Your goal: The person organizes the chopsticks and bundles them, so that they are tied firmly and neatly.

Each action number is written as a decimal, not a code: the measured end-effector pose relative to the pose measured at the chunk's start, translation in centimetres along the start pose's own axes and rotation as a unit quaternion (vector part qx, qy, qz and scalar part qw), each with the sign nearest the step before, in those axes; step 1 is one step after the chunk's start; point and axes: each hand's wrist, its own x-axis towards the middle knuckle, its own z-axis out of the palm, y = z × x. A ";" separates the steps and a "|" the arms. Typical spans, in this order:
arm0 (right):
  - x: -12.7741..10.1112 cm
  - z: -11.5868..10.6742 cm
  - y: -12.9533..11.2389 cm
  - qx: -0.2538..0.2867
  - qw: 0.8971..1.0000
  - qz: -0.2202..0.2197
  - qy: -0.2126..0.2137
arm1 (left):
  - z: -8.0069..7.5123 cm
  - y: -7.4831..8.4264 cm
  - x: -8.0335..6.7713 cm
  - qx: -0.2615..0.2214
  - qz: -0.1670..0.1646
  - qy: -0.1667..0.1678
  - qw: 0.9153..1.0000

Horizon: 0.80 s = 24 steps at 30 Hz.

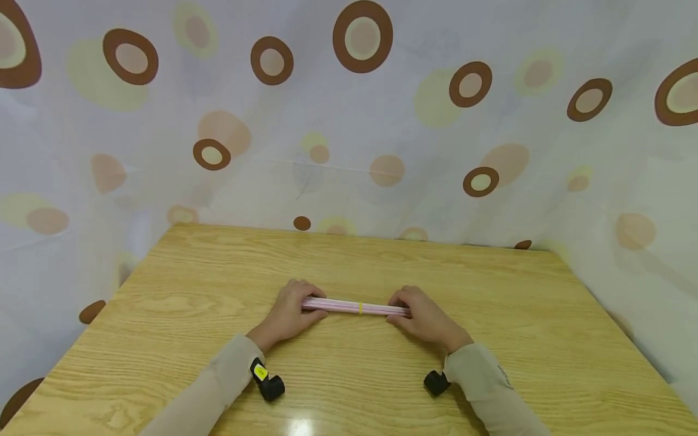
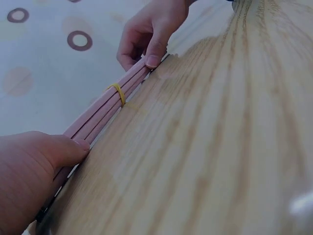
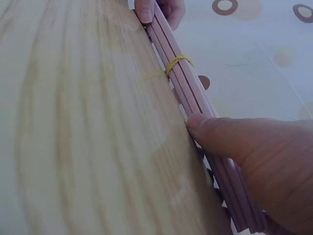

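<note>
A bundle of long, thin pink sticks lies crosswise over the table, bound round the middle by a yellow rubber band. My left hand grips its left end, thumb on the near side and fingers over the far side. At the other end, my right hand holds the bundle the same way. The right wrist view shows the stick ends poking out past my right thumb. In the left wrist view my left hand covers the near end of the bundle.
The wood-grain table spreads out around both hands. Behind it and at its sides hangs a white curtain with brown and beige circles. A small black camera sits on the left sleeve, another camera on the right.
</note>
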 end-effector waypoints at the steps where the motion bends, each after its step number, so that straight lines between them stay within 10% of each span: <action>1: -0.1 0.0 0.2 0.005 1.000 0.004 0.002 | 0.0 0.1 0.0 -0.001 -0.001 -0.001 1.000; 10: -1.0 0.3 0.7 0.032 0.999 0.022 0.019 | 0.1 0.0 -0.4 -0.012 -0.004 -0.002 1.000; 24: -2.6 0.2 0.0 -0.004 0.998 0.048 0.037 | -2.7 0.8 -1.4 -0.023 -0.078 -0.088 0.993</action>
